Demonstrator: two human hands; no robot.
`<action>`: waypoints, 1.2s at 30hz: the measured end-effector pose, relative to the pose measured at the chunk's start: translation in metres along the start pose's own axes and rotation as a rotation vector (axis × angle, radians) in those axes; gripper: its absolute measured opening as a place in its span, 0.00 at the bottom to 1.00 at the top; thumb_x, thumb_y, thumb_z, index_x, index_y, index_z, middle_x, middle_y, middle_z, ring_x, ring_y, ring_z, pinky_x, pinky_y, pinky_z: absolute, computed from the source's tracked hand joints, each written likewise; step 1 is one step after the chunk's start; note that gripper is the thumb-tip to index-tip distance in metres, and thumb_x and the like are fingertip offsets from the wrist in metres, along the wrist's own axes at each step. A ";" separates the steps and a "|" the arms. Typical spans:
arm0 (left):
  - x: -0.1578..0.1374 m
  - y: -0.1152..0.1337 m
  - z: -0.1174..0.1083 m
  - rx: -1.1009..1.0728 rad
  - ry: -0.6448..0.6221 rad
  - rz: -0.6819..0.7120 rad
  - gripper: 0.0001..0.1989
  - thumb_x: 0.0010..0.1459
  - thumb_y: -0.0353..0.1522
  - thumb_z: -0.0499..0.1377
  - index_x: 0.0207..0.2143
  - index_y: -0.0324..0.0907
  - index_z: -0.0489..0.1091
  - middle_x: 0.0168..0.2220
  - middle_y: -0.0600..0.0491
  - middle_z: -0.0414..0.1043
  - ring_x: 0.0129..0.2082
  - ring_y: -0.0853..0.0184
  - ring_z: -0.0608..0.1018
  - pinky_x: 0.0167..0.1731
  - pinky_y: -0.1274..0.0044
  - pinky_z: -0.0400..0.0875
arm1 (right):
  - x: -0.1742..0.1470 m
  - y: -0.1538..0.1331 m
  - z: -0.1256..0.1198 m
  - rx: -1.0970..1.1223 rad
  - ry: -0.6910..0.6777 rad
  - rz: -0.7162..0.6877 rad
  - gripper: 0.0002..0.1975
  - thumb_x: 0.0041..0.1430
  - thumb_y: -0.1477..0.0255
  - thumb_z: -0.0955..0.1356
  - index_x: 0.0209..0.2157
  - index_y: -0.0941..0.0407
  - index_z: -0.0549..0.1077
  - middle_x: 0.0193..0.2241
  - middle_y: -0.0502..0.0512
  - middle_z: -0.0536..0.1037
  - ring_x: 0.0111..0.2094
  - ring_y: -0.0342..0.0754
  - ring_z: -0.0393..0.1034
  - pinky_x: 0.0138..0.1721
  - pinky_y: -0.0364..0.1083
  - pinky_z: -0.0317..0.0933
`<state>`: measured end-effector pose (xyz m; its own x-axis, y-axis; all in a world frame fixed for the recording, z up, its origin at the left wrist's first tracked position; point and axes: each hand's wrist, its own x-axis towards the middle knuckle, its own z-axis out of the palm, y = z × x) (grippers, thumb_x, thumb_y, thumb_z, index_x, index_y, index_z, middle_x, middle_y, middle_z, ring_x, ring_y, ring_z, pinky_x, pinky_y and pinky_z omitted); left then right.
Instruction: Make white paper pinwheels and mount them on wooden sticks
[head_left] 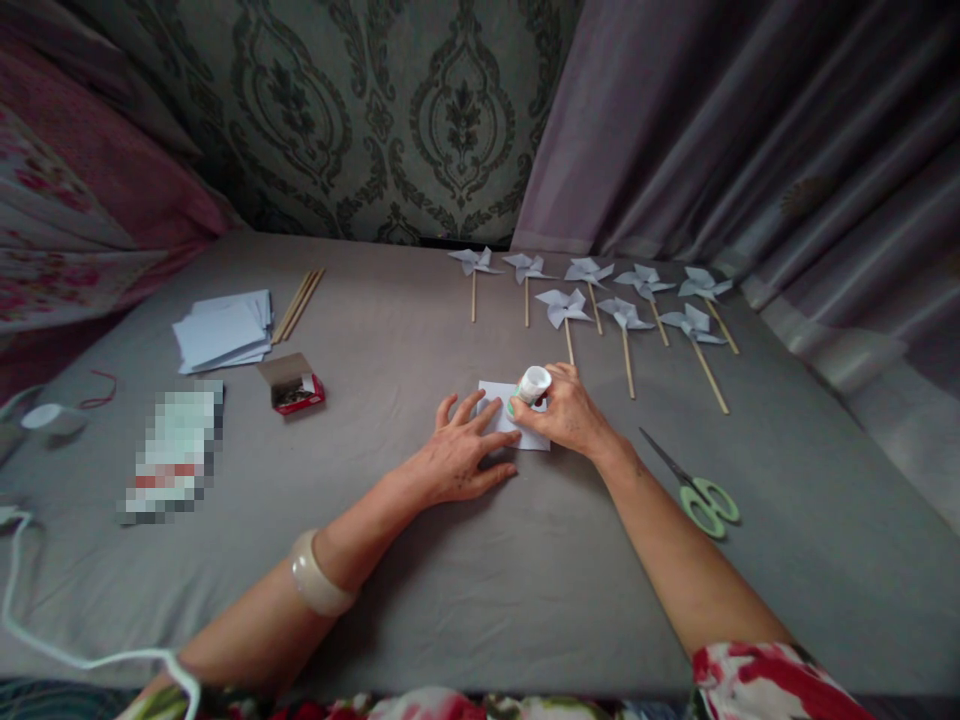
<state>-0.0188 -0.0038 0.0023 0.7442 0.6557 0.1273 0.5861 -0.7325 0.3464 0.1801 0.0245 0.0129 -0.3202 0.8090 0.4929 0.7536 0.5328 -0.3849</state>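
Note:
A small white sheet of paper (534, 440) lies flat on the grey cloth in front of me. My left hand (469, 450) rests on its left part with the fingers spread. In my right hand (574, 412) is a white and green glue stick (534, 384), held tilted with its lower end down at the paper. The fingers hide that lower end, so contact with the sheet cannot be made out. Green-handled scissors (697, 490) lie to the right of my right forearm.
Several paper pinwheels (566, 308) on wooden sticks lie at the back right. At the left are a stack of white paper (225, 335), wooden sticks (300, 305), an open red box (298, 393) with small metal pieces, a blurred packet (176, 450) and a white cable (90, 660).

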 end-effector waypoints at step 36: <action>0.001 0.001 -0.001 0.020 -0.013 -0.015 0.22 0.60 0.47 0.53 0.54 0.52 0.68 0.64 0.45 0.56 0.64 0.44 0.53 0.57 0.45 0.43 | 0.001 0.000 0.000 0.027 -0.016 0.010 0.06 0.52 0.70 0.67 0.24 0.54 0.67 0.23 0.50 0.71 0.29 0.48 0.66 0.43 0.50 0.58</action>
<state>-0.0177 -0.0042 0.0037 0.7390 0.6646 0.1103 0.6037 -0.7260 0.3294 0.1802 0.0249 0.0134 -0.3217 0.8182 0.4765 0.7415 0.5306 -0.4107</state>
